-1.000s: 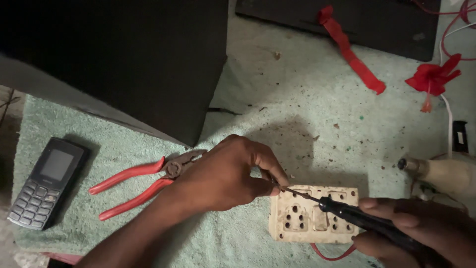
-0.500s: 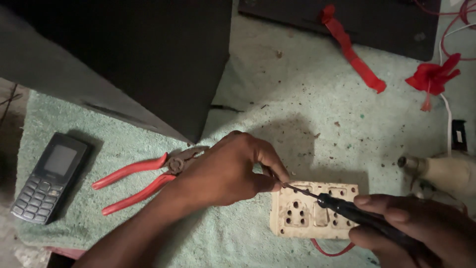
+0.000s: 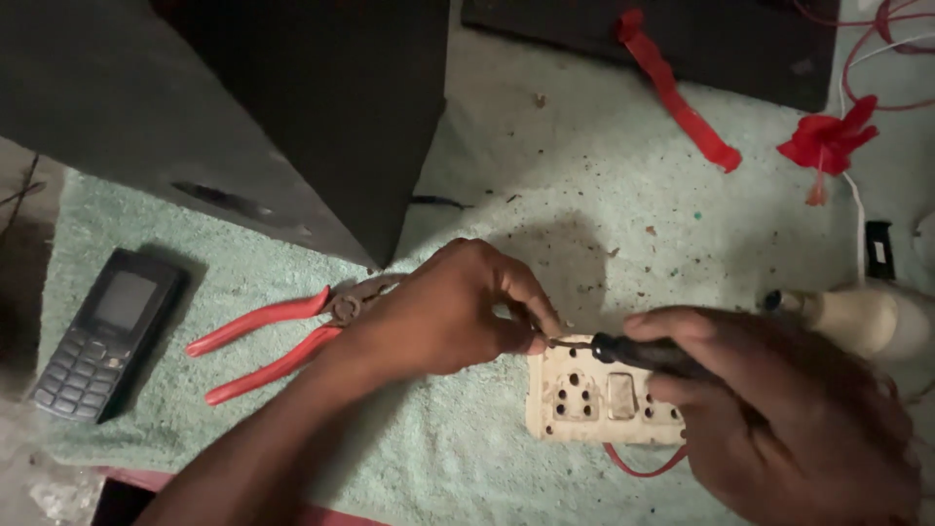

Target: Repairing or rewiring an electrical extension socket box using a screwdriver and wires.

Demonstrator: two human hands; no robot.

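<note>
While both hands (image 3: 623,380) meet above it, the socket plate (image 3: 599,401) lies beneath.

Pliers (image 3: 282,341) betw. phone (image 3: 107,331), socket plate (image 3: 599,399)

A dark keypad mobile phone (image 3: 107,333) lies on the pale green towel (image 3: 584,166). Red-handled steel pliers (image 3: 282,336) lie just right of the phone. A red ribbon strip (image 3: 679,97) lies far right of it, beyond a black slanted box (image 3: 292,117).
</note>
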